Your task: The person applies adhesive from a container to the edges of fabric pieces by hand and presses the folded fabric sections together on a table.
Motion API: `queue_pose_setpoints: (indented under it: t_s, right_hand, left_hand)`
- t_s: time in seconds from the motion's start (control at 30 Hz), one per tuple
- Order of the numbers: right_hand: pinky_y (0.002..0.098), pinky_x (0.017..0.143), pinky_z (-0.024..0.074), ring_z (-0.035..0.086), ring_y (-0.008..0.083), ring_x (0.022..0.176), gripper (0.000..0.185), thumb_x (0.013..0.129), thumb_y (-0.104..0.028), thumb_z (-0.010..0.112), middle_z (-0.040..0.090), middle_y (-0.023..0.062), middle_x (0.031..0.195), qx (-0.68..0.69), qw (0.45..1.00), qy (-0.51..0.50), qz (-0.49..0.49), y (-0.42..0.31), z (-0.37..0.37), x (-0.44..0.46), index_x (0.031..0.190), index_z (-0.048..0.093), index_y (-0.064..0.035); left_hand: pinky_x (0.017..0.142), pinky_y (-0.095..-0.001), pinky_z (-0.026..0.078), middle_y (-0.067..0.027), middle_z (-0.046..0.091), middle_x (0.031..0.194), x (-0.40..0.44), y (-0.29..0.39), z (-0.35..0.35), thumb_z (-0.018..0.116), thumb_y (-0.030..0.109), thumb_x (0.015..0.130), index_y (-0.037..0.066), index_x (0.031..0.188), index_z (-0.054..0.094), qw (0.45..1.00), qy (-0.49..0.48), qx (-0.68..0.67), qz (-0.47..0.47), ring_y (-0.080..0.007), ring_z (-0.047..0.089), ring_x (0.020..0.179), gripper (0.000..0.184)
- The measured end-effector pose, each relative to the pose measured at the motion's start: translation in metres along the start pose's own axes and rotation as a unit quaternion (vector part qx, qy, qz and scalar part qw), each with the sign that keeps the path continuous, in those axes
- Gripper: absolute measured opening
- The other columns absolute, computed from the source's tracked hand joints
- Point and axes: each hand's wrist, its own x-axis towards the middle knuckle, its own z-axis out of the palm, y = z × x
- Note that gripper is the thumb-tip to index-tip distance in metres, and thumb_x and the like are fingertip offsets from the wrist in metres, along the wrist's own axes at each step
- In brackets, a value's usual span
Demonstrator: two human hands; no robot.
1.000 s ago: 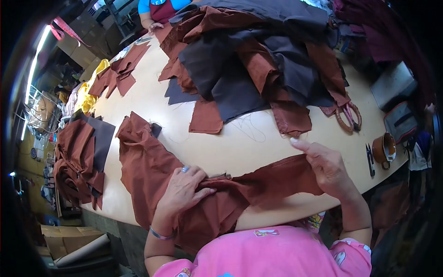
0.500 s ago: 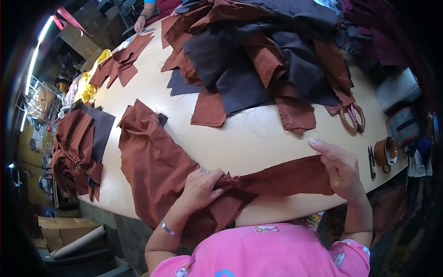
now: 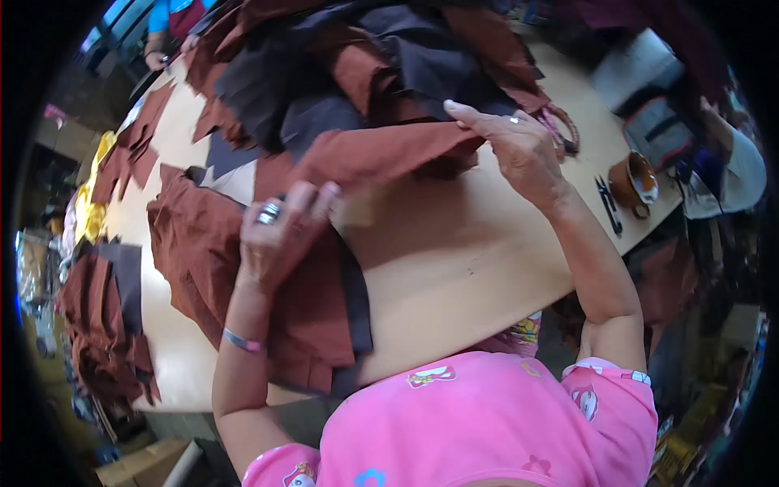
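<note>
My right hand pinches the end of a rust-brown cloth strip, which is lifted off the table beside the large pile. My left hand is at the strip's other end, blurred, with fingers bent; whether it grips the cloth is unclear. Under and around my left hand lies a wide rust-brown cloth piece. Dark grey cloth shows along its right edge, near the table's front edge.
Brown and dark grey cloths form a big pile at the back. Another stack lies at the left. On the right are scissors, black snips and a brown mug. A person is at the far left.
My right hand has raised the strip and moved it up and left. My left hand has also gone up and left. Dark grey cloth now shows beside the brown piece. The view has shifted.
</note>
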Motion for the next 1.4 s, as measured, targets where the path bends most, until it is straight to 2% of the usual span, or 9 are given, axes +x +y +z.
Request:
queue_pose_setpoints:
  t_s: [0.1, 0.27, 0.47, 0.7, 0.83, 0.93, 1.07, 1.27, 1.4]
  right_hand:
    - [0.0253, 0.064, 0.0503, 0.066, 0.0149, 0.074, 0.054, 0.071, 0.009, 0.051, 0.068, 0.0063, 0.095, -0.033, 0.988, -0.088, 0.122, 0.018, -0.023, -0.05, 0.118, 0.061, -0.015]
    - [0.0303, 0.08, 0.0517, 0.066, 0.0236, 0.085, 0.055, 0.079, 0.013, 0.044, 0.066, 0.0132, 0.091, 0.124, 0.934, -0.062, 0.329, 0.008, -0.044, -0.094, 0.125, 0.056, -0.0155]
    - [0.0388, 0.092, 0.0476, 0.062, 0.0287, 0.097, 0.057, 0.075, 0.014, 0.044, 0.064, 0.0159, 0.104, -0.067, 0.988, -0.049, 0.127, 0.006, -0.063, -0.099, 0.126, 0.053, -0.0105]
    - [0.042, 0.097, 0.0404, 0.054, 0.0301, 0.109, 0.05, 0.076, 0.007, 0.046, 0.059, 0.0156, 0.113, -0.184, 0.955, -0.161, 0.17, 0.008, -0.092, -0.12, 0.123, 0.054, -0.0093]
    - [0.0409, 0.096, 0.039, 0.048, 0.0319, 0.116, 0.039, 0.071, -0.009, 0.064, 0.055, 0.0131, 0.121, -0.286, 0.918, -0.073, 0.265, 0.02, -0.16, -0.113, 0.11, 0.058, -0.0062]
    - [0.0423, 0.103, 0.0332, 0.032, 0.031, 0.131, 0.055, 0.065, -0.038, 0.074, 0.04, 0.0091, 0.14, -0.368, 0.821, -0.217, 0.38, 0.042, -0.195, -0.13, 0.111, 0.061, -0.0098]
    - [0.0457, 0.107, 0.027, 0.019, 0.0277, 0.139, 0.066, 0.061, -0.044, 0.075, 0.026, 0.0051, 0.149, -0.374, 0.748, -0.315, 0.449, 0.056, -0.198, -0.134, 0.12, 0.061, -0.0178]
    - [0.0459, 0.106, 0.0284, 0.021, 0.0287, 0.138, 0.059, 0.059, -0.04, 0.075, 0.026, 0.0086, 0.148, -0.346, 0.73, -0.361, 0.465, 0.072, -0.198, -0.133, 0.111, 0.062, -0.0154]
    - [0.0465, 0.104, 0.0298, 0.027, 0.0325, 0.135, 0.046, 0.058, -0.03, 0.075, 0.033, 0.0119, 0.144, -0.334, 0.83, -0.212, 0.393, 0.052, -0.207, -0.126, 0.092, 0.054, -0.007]
  left_hand:
    - [0.068, -0.0304, 0.045, 0.003, 0.05, 0.12, 0.016, 0.051, -0.006, 0.05, 0.012, 0.082, 0.021, 0.122, 0.056, 0.987, -0.042, -0.109, 0.113, -0.0118, 0.058, 0.077, 0.041]
    - [0.066, -0.0318, 0.043, 0.0004, 0.053, 0.116, 0.046, 0.075, -0.03, 0.059, 0.012, 0.075, 0.018, 0.121, 0.055, 0.917, -0.173, -0.356, 0.053, -0.0157, 0.059, 0.074, 0.047]
    - [0.064, -0.0311, 0.042, -0.0006, 0.051, 0.127, 0.043, 0.097, -0.027, 0.054, 0.009, 0.077, 0.017, 0.125, 0.053, 0.952, -0.142, -0.27, 0.039, -0.0134, 0.057, 0.06, 0.049]
    - [0.066, -0.0301, 0.044, -0.0047, 0.047, 0.134, 0.052, 0.117, -0.027, 0.048, 0.006, 0.08, 0.011, 0.129, 0.05, 0.963, -0.154, -0.199, 0.094, -0.0102, 0.054, 0.051, 0.049]
    - [0.065, -0.027, 0.042, -0.0106, 0.047, 0.133, 0.049, 0.115, -0.018, 0.048, 0.008, 0.08, 0.006, 0.126, 0.051, 0.965, -0.094, -0.217, 0.109, -0.0084, 0.049, 0.049, 0.046]
    - [0.066, -0.0281, 0.043, -0.0111, 0.047, 0.133, 0.051, 0.116, -0.02, 0.048, 0.008, 0.079, 0.008, 0.126, 0.051, 0.96, -0.112, -0.234, 0.101, -0.0088, 0.048, 0.045, 0.047]
    - [0.065, -0.0284, 0.043, -0.0108, 0.049, 0.131, 0.056, 0.115, -0.026, 0.047, 0.007, 0.08, 0.008, 0.126, 0.051, 0.957, -0.117, -0.246, 0.096, -0.0092, 0.048, 0.045, 0.047]
    - [0.066, -0.0288, 0.042, -0.0091, 0.044, 0.135, 0.056, 0.119, -0.032, 0.048, 0.004, 0.077, 0.01, 0.126, 0.051, 0.948, -0.139, -0.275, 0.084, -0.0116, 0.049, 0.048, 0.049]
    - [0.063, -0.028, 0.038, -0.0063, 0.04, 0.138, 0.058, 0.119, -0.031, 0.049, 0.004, 0.075, 0.007, 0.122, 0.055, 0.938, -0.125, -0.307, 0.104, -0.011, 0.043, 0.046, 0.047]
